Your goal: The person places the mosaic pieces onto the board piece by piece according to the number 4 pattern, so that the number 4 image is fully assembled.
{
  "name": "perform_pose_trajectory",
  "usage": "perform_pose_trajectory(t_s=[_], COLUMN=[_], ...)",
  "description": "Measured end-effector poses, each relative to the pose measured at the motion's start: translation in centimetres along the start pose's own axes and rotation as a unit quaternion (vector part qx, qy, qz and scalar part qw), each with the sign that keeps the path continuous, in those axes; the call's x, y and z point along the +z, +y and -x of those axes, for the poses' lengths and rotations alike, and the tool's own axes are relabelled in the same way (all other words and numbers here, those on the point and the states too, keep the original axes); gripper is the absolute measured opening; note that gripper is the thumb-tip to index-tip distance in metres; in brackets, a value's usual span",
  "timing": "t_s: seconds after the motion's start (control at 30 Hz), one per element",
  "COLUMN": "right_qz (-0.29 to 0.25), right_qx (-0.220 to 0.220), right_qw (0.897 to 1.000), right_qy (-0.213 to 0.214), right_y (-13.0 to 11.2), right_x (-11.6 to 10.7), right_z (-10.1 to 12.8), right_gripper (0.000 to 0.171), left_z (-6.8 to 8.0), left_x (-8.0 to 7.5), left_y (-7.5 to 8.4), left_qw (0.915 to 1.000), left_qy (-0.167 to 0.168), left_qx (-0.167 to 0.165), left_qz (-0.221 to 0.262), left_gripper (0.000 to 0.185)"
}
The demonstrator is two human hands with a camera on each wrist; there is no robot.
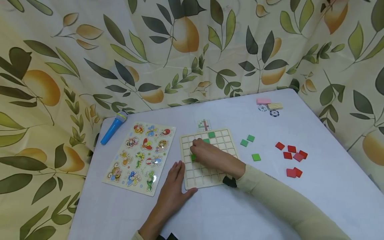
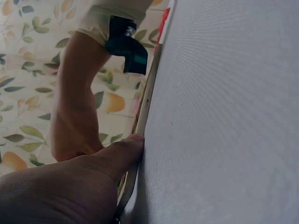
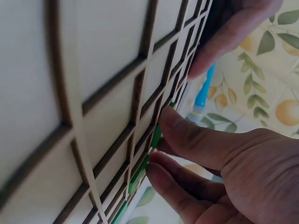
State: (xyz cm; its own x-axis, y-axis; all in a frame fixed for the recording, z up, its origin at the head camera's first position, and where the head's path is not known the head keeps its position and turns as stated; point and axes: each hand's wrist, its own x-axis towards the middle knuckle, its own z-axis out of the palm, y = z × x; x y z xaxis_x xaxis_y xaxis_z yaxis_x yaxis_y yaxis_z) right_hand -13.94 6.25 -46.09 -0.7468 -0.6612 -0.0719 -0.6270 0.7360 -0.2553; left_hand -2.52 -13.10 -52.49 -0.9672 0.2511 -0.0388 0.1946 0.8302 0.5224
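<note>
My right hand (image 1: 211,155) is over the left part of a pale grid board (image 1: 207,178), fingers pointing down at its squares. In the right wrist view, the thumb and fingers pinch a small green tile (image 3: 156,136) at the grid, partly hidden by the fingertips. Other green tiles sit in the grid, one near the top edge (image 1: 211,134) and one at the left (image 1: 193,157). My left hand (image 1: 172,186) lies at the board's lower left corner, fingers straight along the left side and thumb (image 2: 126,151) against the near edge.
Loose green tiles (image 1: 256,157) and several red tiles (image 1: 287,155) lie to the right. A small pattern card (image 1: 204,125) is behind the board. On the left are an insect puzzle board (image 1: 139,158) and a blue toy microphone (image 1: 112,130). Poker chips (image 1: 274,113) and small blocks (image 1: 263,101) are at the back right.
</note>
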Motion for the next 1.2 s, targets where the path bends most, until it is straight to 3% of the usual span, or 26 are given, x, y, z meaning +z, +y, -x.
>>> perform_pose_trajectory(t_s=[0.37,0.5,0.67,0.8,0.9,1.0,1.03,1.13,1.2], right_qz=[-0.019,-0.050,-0.116,-0.189,-0.255,-0.296,-0.301,-0.298,-0.292], right_qx=[0.005,0.020,0.047,0.108,0.174,0.232,0.247,0.285,0.304], right_qw=[1.000,0.998,0.987,0.962,0.925,0.884,0.875,0.859,0.857], right_qy=[0.006,0.029,0.096,0.163,0.223,0.277,0.288,0.303,0.297], right_y=[0.5,0.8,2.7,5.6,7.7,9.4,9.9,11.3,12.2], right_x=[0.3,-0.2,-2.1,-2.9,-2.4,-1.3,-1.0,-0.4,-0.2], right_z=[0.0,2.0,6.4,10.4,13.2,15.4,15.9,16.7,16.8], right_gripper=[0.017,0.027,0.030,0.026,0.024,0.025,0.026,0.028,0.029], left_z=[0.0,0.1,0.0,0.2,0.4,0.4,0.4,0.1,-0.1], left_x=[0.0,0.1,0.3,0.4,0.5,0.5,0.5,0.4,0.3], left_y=[0.3,0.3,0.3,0.4,0.5,0.5,0.4,0.4,0.4], left_qw=[0.9998,0.9998,0.9998,0.9996,0.9993,0.9994,0.9995,0.9993,0.9990], left_qy=[-0.006,-0.008,-0.005,-0.001,0.000,-0.001,0.000,0.000,0.002], left_qx=[-0.009,-0.014,-0.013,-0.021,-0.029,-0.029,-0.028,-0.027,-0.028], left_qz=[0.014,0.011,0.010,0.017,0.022,0.020,0.018,0.025,0.036], left_gripper=[0.107,0.107,0.108,0.108,0.108,0.108,0.108,0.108,0.108])
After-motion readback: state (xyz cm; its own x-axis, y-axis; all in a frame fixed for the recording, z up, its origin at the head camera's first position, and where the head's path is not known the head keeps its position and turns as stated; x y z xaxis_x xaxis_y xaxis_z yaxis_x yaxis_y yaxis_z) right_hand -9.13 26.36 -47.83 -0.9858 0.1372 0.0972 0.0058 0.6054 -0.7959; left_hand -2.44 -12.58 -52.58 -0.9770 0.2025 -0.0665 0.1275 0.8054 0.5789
